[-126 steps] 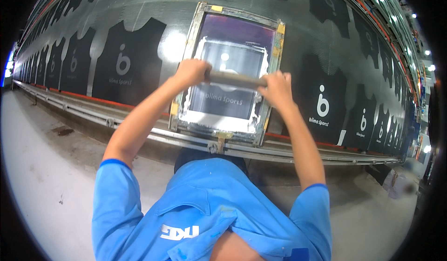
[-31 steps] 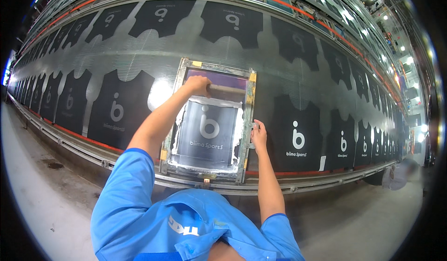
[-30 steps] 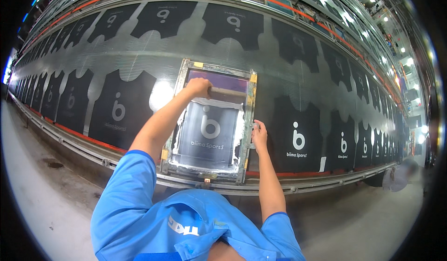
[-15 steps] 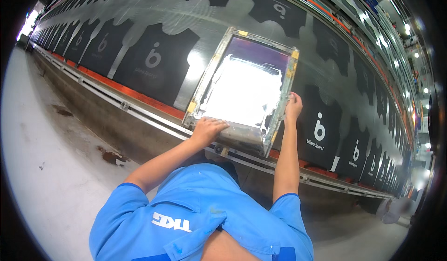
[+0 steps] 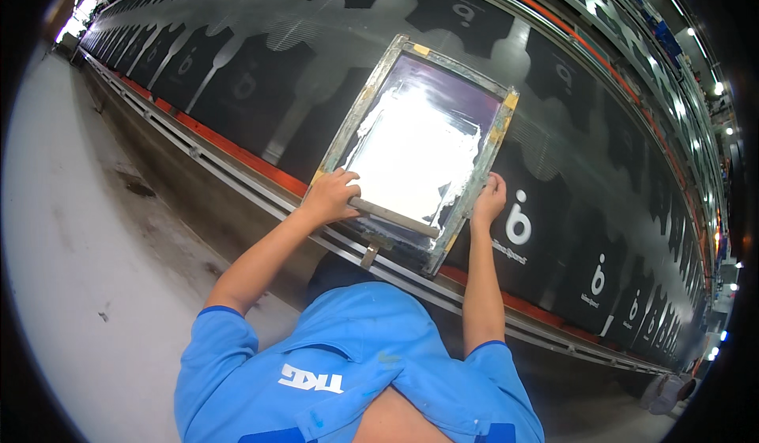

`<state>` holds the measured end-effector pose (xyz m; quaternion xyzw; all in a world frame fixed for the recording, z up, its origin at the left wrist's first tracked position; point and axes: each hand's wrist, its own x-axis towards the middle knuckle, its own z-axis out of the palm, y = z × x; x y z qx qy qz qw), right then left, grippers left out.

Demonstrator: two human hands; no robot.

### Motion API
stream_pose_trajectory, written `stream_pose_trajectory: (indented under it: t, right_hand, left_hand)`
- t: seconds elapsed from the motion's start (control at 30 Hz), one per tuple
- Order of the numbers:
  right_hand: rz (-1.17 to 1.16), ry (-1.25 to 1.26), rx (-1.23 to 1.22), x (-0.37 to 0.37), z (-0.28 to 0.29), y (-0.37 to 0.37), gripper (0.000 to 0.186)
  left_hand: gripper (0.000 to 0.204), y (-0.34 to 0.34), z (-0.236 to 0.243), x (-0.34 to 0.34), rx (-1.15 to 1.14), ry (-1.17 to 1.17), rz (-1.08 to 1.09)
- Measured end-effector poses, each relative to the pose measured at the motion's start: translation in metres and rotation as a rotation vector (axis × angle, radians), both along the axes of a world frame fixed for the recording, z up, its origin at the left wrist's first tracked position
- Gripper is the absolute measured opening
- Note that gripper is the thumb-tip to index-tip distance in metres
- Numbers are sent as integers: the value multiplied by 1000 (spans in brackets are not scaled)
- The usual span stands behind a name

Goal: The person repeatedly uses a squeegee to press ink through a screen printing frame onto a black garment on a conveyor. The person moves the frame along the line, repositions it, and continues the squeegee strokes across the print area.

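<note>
A screen-printing frame (image 5: 378, 81) with worn, taped edges lies tilted across the long table in front of me. Thick white ink (image 5: 411, 154) covers much of its dark mesh. Near the frame's close end, my left hand (image 5: 330, 197) is closed round the left part of a squeegee (image 5: 399, 218), which shows as a narrow greyish bar across the mesh. My right hand (image 5: 489, 201) grips the frame's right side rail, thumb and fingers bent about its edge. What lies under the frame is hidden.
Dark shirt-shaped fabric pieces (image 5: 545, 241) lie in rows along the table, some with a white logo (image 5: 518, 220). A metal rail (image 5: 261, 202) and an orange strip (image 5: 213, 144) run along the near edge. Pale floor (image 5: 63, 229) stretches at left.
The squeegee has turned from showing its broad face to a narrow bar. My left hand has shifted up and left with it. The frame appears closer to the white logo on its right.
</note>
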<state>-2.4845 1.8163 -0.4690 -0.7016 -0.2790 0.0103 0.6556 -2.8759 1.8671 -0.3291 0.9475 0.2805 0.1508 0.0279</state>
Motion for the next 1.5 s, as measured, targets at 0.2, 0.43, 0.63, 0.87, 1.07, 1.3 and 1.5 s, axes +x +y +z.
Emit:
stream_pose_trajectory:
  t: [0.2,0.43,0.63,0.87,1.07,1.3,1.5]
  right_hand:
    - [31,195,-71,-27,16,-8,25]
    - [-97,77,-167,-35,32,-20,26]
    - [17,71,-278,-19,19,-28,30]
    - [170,-682,-521,31,154,40,62]
    - [534,-559,-899,74,182,142,63]
    - [493,-528,-863,50,148,123,42]
    - [513,-568,-784,-26,128,38,33]
  left_hand:
    - [22,10,-37,-14,-3,112,-21]
    - [20,20,-15,10,-58,54,-6]
    - [20,153,21,102,8,83,-40]
    - [51,269,81,202,-160,366,-3]
    - [56,291,86,230,-175,465,-23]
    - [46,264,64,205,-133,408,7]
    - [31,177,38,128,-133,369,1]
